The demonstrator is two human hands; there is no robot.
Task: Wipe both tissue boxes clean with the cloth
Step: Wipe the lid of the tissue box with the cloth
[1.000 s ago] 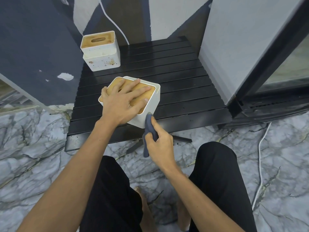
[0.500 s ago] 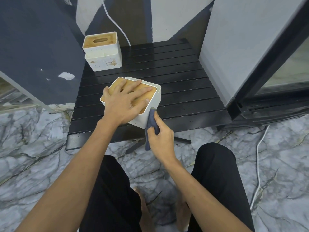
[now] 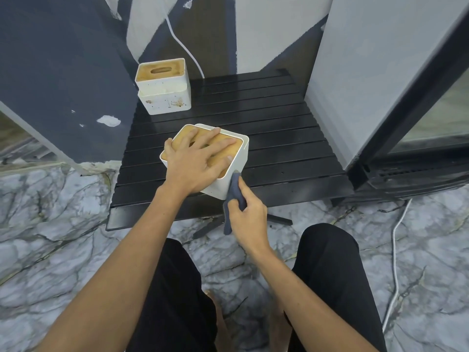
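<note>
Below, left hand (image 3: 195,165) fingers splayed flat on the square wood-topped tissue box (image 3: 234,163), right hand (image 3: 250,215) fingers pinching soft grey cloth (image 3: 234,193).

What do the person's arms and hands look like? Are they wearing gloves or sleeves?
No gloves and no sleeves show. The left hand and right hand are bare, and both forearms are bare right to the picture's edge. No watch, ring or bracelet shows. Lower down, the legs wear black.

Black slatted table (image 3: 279,148), two tissue boxes (image 3: 234,168) (image 3: 165,97) on it
</note>
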